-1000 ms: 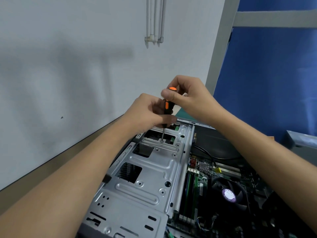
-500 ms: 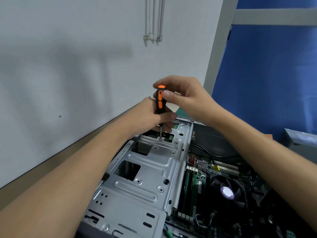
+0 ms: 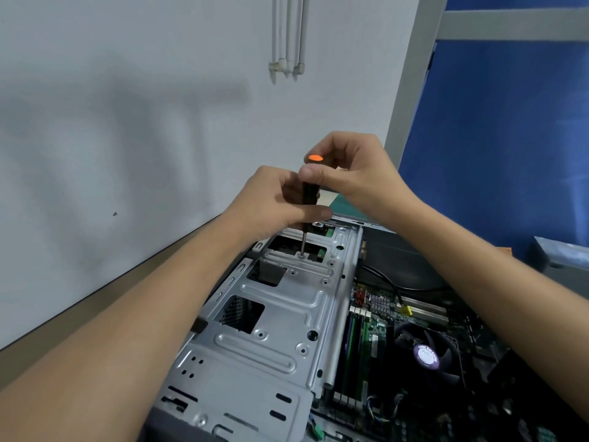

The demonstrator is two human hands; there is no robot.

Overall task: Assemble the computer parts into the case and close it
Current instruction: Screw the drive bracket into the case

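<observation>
- One slim screwdriver with a black handle and an orange cap [image 3: 309, 193] stands nearly upright over the far end of the case, its tip set in a small silver screw [image 3: 301, 255].
- Two hands share it. The left hand [image 3: 271, 202] wraps the lower handle with the thumb laid across the front. The right hand [image 3: 353, 173] pinches the top just under the cap between the thumb and curled fingers [image 3: 314, 172].
- Most of the handle is hidden by them; only the cap, a short black stretch and the bare shaft show.
- The screw sits in a grey stamped-metal drive cage [image 3: 280, 314], which lies along the left side of the open dark computer case [image 3: 162, 424]. The left forearm covers the cage's left edge, and what fills its cut-outs is too dark to tell.
- Just right of the cage lies a green motherboard [image 3: 376, 333] with upright memory sticks [image 3: 352, 346].
- On the board is a round black cooling fan with a purple hub label [image 3: 427, 355], too blurred to read.
- The right forearm hides the board's right part, and the frame cuts off the case's near end.
- A black cable [image 3: 382, 275] curves over the board's far end and disappears under the right arm.
- The case rests on a brown table [image 3: 47, 341], seen only as a strip along the white wall [image 3: 127, 122].
- A sliver of teal mat [image 3: 344, 207] shows behind the hands.
- White pipes [image 3: 287, 36] run down the wall, cut off at the top, and a blue panel in a grey frame [image 3: 510, 138] fills the right.
</observation>
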